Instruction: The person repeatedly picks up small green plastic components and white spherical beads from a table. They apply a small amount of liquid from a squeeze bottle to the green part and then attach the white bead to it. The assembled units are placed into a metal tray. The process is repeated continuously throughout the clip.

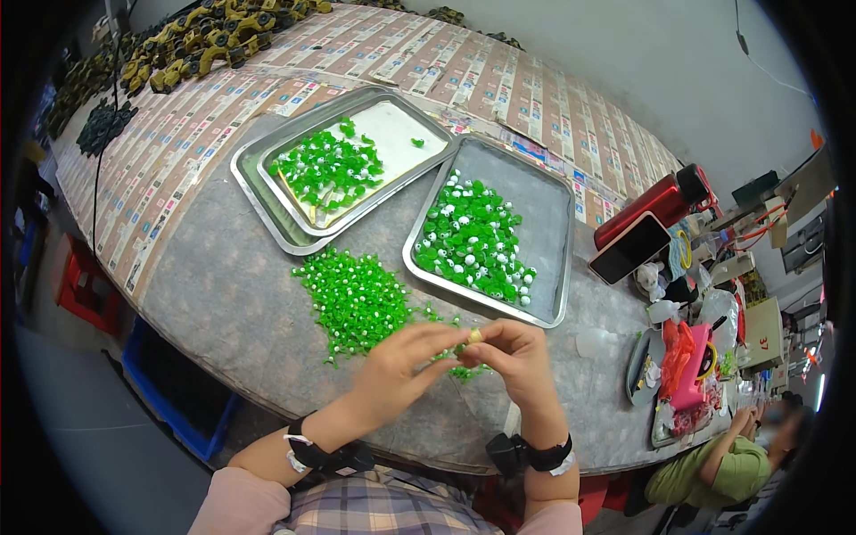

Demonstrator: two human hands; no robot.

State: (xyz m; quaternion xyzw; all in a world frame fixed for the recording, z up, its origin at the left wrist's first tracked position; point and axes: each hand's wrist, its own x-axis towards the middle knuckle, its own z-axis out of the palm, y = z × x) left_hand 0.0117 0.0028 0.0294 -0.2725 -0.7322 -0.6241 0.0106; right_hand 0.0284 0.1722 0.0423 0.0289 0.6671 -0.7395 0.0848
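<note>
Left hand (392, 370) and right hand (526, 366) pinch a small yellowish piece (474, 336), seemingly unfinished, at the frame's lower centre, with a loose green heap (352, 303) mid-frame apparently left to do and the centre-right tray (546, 223) part-filled.

- Support: my grey-topped table (205, 294), strip-patterned at the far side.
- Nearest me: loose pile of small green-and-white pieces (352, 299).
- Beyond the pile: left metal tray (299, 248), right metal tray (544, 214).
- Far left: heaped yellow toy vehicles (214, 43).
</note>
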